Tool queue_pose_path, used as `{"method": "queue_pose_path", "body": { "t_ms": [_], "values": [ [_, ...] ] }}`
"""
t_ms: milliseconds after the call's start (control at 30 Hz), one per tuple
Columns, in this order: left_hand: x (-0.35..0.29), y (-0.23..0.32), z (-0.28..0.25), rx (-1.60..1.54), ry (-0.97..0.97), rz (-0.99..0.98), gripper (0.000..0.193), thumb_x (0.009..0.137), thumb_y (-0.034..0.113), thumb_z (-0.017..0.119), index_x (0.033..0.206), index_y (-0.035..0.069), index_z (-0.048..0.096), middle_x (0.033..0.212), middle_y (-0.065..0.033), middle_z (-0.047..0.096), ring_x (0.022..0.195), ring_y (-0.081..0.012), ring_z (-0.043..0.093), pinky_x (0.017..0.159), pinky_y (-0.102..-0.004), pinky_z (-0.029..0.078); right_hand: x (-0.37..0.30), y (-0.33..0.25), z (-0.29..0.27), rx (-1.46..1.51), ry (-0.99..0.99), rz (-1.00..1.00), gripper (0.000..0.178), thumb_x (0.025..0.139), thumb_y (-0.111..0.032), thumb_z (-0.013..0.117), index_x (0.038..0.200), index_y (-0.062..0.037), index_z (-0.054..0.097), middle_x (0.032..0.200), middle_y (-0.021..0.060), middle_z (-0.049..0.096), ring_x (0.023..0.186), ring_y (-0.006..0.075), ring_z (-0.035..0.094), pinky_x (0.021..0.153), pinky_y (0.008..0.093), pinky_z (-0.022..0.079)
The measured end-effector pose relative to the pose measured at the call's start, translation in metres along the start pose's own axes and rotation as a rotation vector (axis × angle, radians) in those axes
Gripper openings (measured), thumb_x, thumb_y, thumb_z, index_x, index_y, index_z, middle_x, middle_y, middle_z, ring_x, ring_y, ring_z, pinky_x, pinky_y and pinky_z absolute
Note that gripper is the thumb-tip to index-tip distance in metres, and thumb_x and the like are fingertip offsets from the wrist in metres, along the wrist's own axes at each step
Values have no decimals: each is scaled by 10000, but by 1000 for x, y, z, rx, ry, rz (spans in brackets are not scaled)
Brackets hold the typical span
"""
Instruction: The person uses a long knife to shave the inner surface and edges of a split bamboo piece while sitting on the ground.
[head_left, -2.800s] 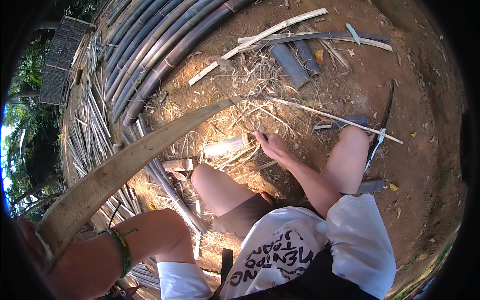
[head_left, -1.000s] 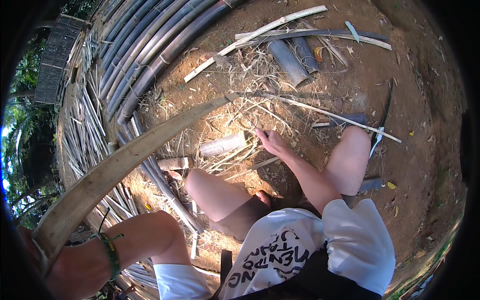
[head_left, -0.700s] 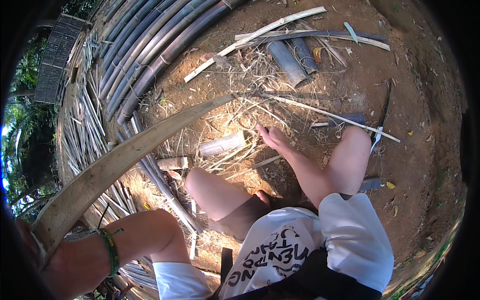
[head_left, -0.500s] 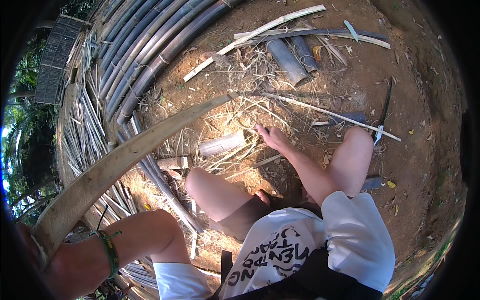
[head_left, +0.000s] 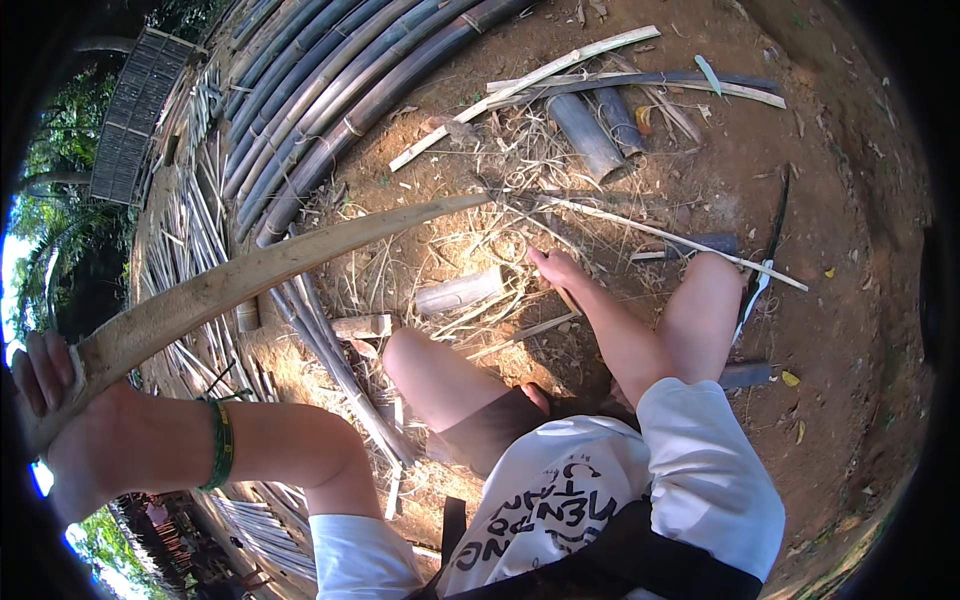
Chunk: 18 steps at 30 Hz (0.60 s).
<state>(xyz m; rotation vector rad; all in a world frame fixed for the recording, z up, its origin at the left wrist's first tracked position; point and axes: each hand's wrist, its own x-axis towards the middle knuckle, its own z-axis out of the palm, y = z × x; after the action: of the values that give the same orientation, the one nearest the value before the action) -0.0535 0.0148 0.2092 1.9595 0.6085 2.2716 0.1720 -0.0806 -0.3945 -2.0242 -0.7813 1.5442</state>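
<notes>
My left hand (head_left: 75, 425), at the far left with a green cord bracelet on its wrist, is closed round the near end of a long, pale, flat strip of bamboo or wood (head_left: 240, 275). The strip curves across the view, its narrow far end above the shavings on the ground. Ahead of my knees, my right hand (head_left: 556, 268) is closed, and a slim brown piece shows below its fingers; what it grips is mostly hidden. Pale fibre shavings (head_left: 490, 240) lie beside that hand. A short bamboo section (head_left: 459, 290) rests to its left.
Long bamboo poles (head_left: 350, 120) lie side by side at the far left, near a heap of thin split strips (head_left: 180, 240). Ahead lie dark bamboo sections (head_left: 585, 135) and crossed slats (head_left: 530, 78). A long, dark, thin blade-like piece (head_left: 777, 225) lies right of my right knee.
My left hand has risen slightly and turned, so its fingers now show round the strip. The strip appears shifted a little. My right hand stays by the shavings; the whole view has shifted slightly.
</notes>
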Motion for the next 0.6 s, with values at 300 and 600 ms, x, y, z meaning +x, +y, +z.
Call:
{"method": "queue_pose_path", "body": {
  "t_ms": [300,600],
  "values": [
    [24,-35,-25,-322,-88,-51,360,992,187,414,992,-169,469,887,-238,576,790,-319,651,676,-397,612,-117,-100,32,311,170,-358,651,990,-575,396,717,-10,572,613,91,528,580,243,503,607,438,389],
    [-13,18,32,225,288,30,472,990,377,496,913,-85,546,865,-166,592,714,-235,614,543,-340,538,-300,-236,16,508,14,-997,386,989,-352,533,838,-3,595,555,151,547,517,312,576,527,420,422]
  ]
}}
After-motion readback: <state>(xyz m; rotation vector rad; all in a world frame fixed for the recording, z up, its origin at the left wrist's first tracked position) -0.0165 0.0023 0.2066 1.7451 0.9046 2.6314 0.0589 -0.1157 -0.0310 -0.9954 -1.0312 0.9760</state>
